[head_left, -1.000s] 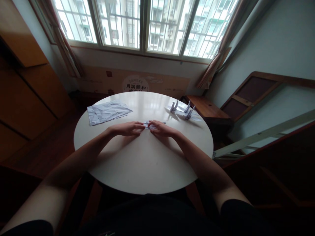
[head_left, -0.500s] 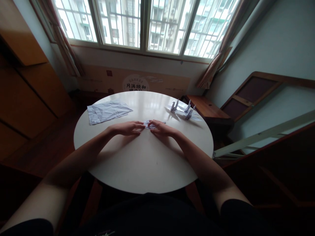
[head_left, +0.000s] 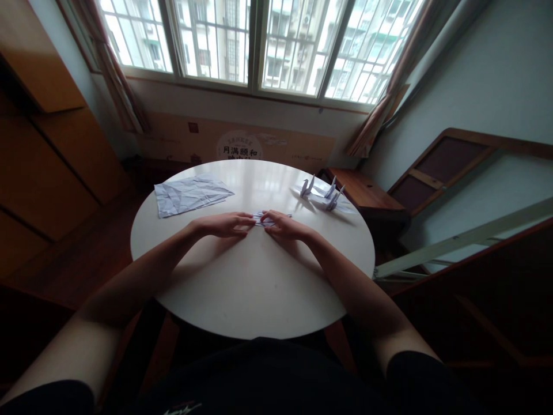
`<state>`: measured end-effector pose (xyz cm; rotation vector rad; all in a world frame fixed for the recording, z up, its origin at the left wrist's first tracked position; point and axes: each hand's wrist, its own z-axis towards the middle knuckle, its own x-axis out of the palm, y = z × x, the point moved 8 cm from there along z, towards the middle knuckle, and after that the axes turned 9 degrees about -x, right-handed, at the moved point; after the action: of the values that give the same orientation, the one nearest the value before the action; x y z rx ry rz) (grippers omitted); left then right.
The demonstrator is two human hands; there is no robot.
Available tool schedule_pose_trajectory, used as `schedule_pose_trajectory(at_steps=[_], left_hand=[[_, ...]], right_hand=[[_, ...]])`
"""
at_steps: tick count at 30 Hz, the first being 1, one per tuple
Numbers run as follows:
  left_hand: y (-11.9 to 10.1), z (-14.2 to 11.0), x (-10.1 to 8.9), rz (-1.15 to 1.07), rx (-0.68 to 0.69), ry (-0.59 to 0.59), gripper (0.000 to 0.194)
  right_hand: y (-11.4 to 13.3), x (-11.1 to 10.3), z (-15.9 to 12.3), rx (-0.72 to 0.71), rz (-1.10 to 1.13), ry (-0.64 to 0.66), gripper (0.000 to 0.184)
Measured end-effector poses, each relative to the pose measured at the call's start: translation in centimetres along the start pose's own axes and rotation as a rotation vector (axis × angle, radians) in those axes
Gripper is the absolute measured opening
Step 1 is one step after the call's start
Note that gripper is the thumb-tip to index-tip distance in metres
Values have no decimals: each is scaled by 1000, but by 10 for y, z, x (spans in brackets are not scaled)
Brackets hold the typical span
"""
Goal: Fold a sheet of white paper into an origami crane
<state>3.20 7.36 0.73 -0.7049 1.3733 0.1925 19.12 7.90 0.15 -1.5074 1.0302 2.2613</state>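
Observation:
A small piece of folded paper (head_left: pixel 258 218) lies at the middle of the round white table (head_left: pixel 268 288), largely hidden by my fingers. From the left, my left hand (head_left: pixel 228 225) grips its edge between thumb and fingers. On the other side, my right hand (head_left: pixel 285 223) pinches the paper, its index finger bent over the top. The two hands are close together, fingertips almost meeting over the paper. One tip of it pokes out beyond the right hand.
Creased paper sheets (head_left: pixel 190 195) lie on the table's left side. At the right stand three folded paper cranes (head_left: pixel 332 199). A brown wooden stand (head_left: pixel 365 190) is just beyond the table's right edge, and a barred window (head_left: pixel 254 49) faces me.

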Motion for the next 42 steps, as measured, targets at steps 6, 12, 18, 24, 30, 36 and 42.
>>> schedule_pose_trajectory(at_steps=[6,12,18,24,30,36,42], left_hand=[[0,0,0,12,-4,7,50],[-1,0,-1,-1,-13,16,49],[-2,-1,-3,-17,-6,5,49],[-2,-1,-2,-14,-13,15,49],[-2,-1,-2,-21,-2,10,49],[-3,-1,-1,-4,8,9,49],[0,0,1,-6,8,17,51]], right_hand=[[0,0,0,2,1,-1,34],[2,-2,0,5,16,-7,34],[1,-1,0,13,1,0,34],[2,-2,0,5,-7,3,33],[1,0,0,2,-8,10,35],[2,-2,-1,8,-1,1,34],[1,0,0,15,7,4,35]])
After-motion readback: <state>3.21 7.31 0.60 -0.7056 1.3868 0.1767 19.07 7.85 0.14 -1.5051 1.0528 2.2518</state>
